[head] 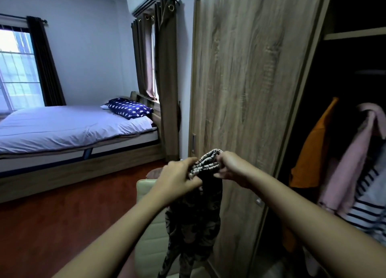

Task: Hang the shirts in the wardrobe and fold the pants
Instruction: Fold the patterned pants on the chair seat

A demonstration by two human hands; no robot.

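Observation:
A dark patterned garment point(194, 219) with a lighter striped waistband hangs down in front of me, in front of the wooden wardrobe door point(246, 79). My left hand point(177, 179) grips the bunched top of it from the left. My right hand point(229, 167) pinches the same bunched edge from the right. Both hands meet at chest height. Inside the open wardrobe point(355, 33) on the right hang an orange shirt point(311, 154), a pink shirt point(353, 162) and a striped shirt point(367, 206).
A cream chair point(146, 196) stands right below my hands, with a pinkish cloth point(154, 172) behind its backrest. A bed point(62, 127) with a starred blue pillow point(129, 108) fills the left. Brown curtains point(167, 79) hang beside the wardrobe. The floor point(52, 225) is reddish wood.

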